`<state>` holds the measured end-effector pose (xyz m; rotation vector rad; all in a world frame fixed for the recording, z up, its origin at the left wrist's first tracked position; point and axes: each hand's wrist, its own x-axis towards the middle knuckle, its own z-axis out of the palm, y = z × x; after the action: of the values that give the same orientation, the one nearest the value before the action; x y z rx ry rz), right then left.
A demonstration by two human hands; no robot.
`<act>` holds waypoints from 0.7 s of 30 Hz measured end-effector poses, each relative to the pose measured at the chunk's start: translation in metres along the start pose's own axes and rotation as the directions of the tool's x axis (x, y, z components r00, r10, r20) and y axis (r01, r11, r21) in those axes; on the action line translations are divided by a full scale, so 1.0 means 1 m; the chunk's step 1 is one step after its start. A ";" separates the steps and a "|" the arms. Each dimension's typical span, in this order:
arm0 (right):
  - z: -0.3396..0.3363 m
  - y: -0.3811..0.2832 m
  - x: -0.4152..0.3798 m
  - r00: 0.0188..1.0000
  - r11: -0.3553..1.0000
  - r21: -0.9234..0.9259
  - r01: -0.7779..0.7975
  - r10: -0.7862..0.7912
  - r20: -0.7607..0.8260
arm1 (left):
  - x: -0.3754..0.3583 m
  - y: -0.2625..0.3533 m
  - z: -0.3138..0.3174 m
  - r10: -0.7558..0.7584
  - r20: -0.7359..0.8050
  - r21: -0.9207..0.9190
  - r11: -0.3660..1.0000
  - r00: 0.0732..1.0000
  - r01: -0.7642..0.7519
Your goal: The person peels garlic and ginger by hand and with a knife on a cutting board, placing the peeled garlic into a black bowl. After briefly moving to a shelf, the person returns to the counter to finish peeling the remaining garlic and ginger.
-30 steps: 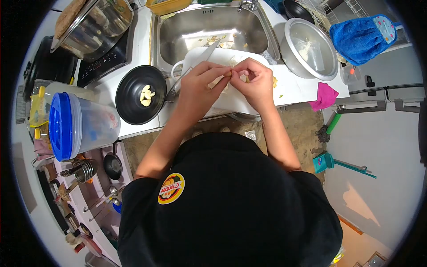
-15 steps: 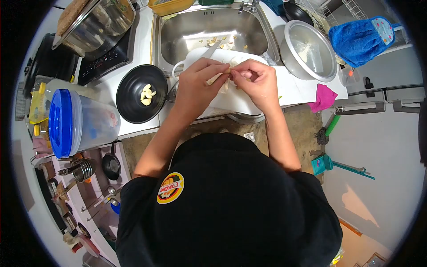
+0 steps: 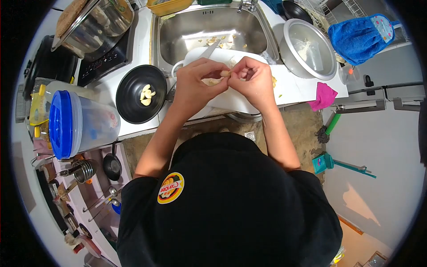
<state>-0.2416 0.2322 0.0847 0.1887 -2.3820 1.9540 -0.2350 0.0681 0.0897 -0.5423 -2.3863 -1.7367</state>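
Both hands meet over the white cutting board, and the step in hand looks like peeling a garlic clove. The left hand is closed around the clove's left end with thumb and fingers; the right hand pinches it from the right, fingertips curled in as if picking at the skin. The clove sits between the two sets of fingertips, held just above the board and not resting on it.

What shows of the clove is a small pale, cream-tan nub, mostly hidden by the fingers; whether its skin is partly off cannot be told. Pale scraps lie on the board under the hands.

To the left, on the table, a black bowl holds a few peeled pale-yellow cloves. By my reading, the next move calls for a fine pull with the fingernails to strip the skin while the other hand keeps the clove from slipping. Beyond the board lies the sink, with more scraps in it.
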 end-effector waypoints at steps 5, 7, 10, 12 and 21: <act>0.009 0.008 0.002 1.000 0.990 0.144 -0.012 0.013 -0.007 | -0.002 -0.021 0.006 -0.073 -0.029 -0.311 0.948 0.997 0.061; 0.012 0.010 0.003 0.999 0.988 0.155 -0.001 0.006 -0.032 | -0.002 -0.025 0.006 -0.151 -0.005 -0.418 0.898 0.989 0.135; 0.011 0.012 0.004 0.999 0.932 0.358 -0.051 0.054 0.003 | 0.000 -0.030 0.001 -0.268 0.061 -0.558 0.790 0.961 0.256; 0.007 0.018 0.005 0.998 0.904 0.423 -0.064 0.068 0.004 | 0.001 -0.037 -0.001 -0.305 0.082 -0.713 0.647 0.949 0.270; -0.002 0.045 0.021 0.972 0.965 -0.204 0.165 -0.193 -0.131 | 0.003 -0.036 -0.013 -0.293 0.028 -0.514 0.816 0.956 0.265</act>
<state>-0.2681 0.2420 0.0435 0.2301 -2.3459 1.5909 -0.2526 0.0468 0.0625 -0.1915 -2.0270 -2.5085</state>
